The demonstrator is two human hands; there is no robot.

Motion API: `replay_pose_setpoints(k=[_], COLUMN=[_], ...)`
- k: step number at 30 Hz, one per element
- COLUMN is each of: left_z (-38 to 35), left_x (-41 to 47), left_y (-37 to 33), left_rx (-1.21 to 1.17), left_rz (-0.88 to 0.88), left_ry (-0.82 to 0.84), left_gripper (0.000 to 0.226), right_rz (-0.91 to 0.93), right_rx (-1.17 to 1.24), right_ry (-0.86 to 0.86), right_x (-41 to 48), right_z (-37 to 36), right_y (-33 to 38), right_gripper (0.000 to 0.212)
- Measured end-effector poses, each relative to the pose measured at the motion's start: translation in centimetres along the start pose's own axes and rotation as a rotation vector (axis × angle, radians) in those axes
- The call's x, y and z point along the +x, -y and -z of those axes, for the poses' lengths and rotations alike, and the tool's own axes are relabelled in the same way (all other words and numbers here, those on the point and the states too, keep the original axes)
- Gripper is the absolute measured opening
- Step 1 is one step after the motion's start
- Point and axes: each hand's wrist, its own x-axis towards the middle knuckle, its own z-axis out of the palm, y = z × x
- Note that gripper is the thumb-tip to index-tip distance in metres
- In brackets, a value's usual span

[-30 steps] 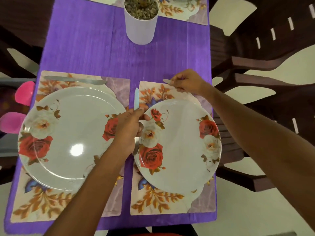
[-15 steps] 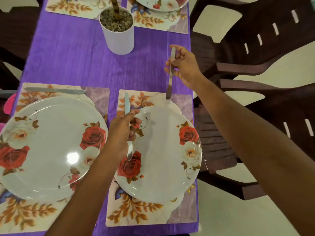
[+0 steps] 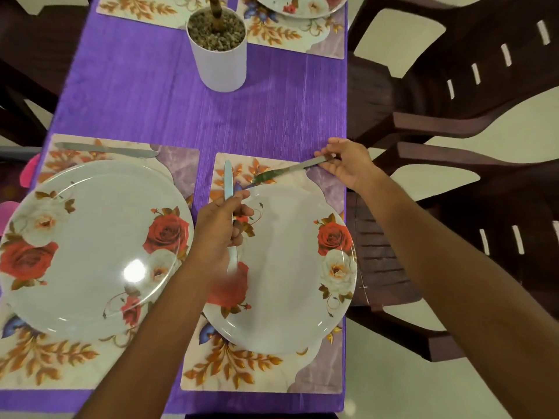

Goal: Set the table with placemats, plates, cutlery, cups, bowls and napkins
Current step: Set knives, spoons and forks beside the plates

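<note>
Two rose-patterned plates sit on floral placemats on the purple tablecloth: a left plate (image 3: 90,249) and a right plate (image 3: 290,267) on the right placemat (image 3: 242,370). My right hand (image 3: 344,161) grips the handle of a table knife (image 3: 287,170) that lies slanted across the placemat's far edge, blade tip near the plate rim. My left hand (image 3: 220,228) holds a second piece of cutlery (image 3: 228,182) upright over the right plate's left rim. Another knife (image 3: 106,149) lies on the left placemat (image 3: 178,158) beyond the left plate.
A white pot (image 3: 220,58) filled with pebbles stands mid-table. Two more placemats and a plate (image 3: 299,7) lie at the far end. Dark brown plastic chairs (image 3: 453,116) stand close along the table's right edge. Something pink (image 3: 28,176) shows at the left edge.
My right hand has brought the knife down from a raised, upright hold to a slanted position on the right placemat above the plate. My left hand kept its cutlery roughly in place.
</note>
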Motion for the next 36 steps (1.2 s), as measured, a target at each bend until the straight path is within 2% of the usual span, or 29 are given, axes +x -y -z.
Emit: replay_pose_setpoints(k=[3,6,9,13,18,20,27,31,33,36], left_z=[0.0,0.1,0.1,0.2,0.2,0.1,-0.1,-0.3,-0.4,-0.6], left_x=[-0.1,-0.3,-0.4,-0.3,0.0,0.1,-0.1,-0.3,-0.3,-0.3], left_y=[0.2,0.3,0.3,0.3,0.2,0.2,0.4,0.5,0.7,0.9], left_rx=[0.003,0.006,0.015,0.016,0.039,0.055,0.053,0.052,0.055,0.067], left_rz=[-0.003,0.001,-0.003,-0.001,-0.007,-0.013,-0.017,-0.015,-0.010,0.001], left_ry=[-0.002,-0.007,-0.014,-0.007,-0.001,0.005,0.018,0.017,0.009,0.006], left_gripper=[0.017,0.020,0.021,0.022,0.023,0.024,0.023,0.025,0.027,0.028], right_rz=[0.105,0.306,0.481,0.549,0.398,0.411,0.718,0.903,0.939,0.937], right_rx=[-0.233,-0.653,-0.900,-0.968,-1.023,-1.055,-1.456,-1.494,-1.502,-1.465], right_ry=[0.024,0.127,0.178,0.168,0.266,0.280,0.072,0.130,0.194,0.190], right_x=[0.0,-0.5,-0.8,-0.6,-1.3,-1.3,-0.4,-0.6,-0.3,0.1], right_z=[0.2,1.2,2.3,3.0,3.4,3.5,3.5,3.2,2.5,2.0], right_y=[-0.1,-0.1,-0.6,-1.1,-0.7,-0.9,-1.3,-2.1,-2.7,-3.3], right_gripper=[0.023,0.033,0.027,0.017,0.017,0.020,0.024,0.029,0.031,0.032])
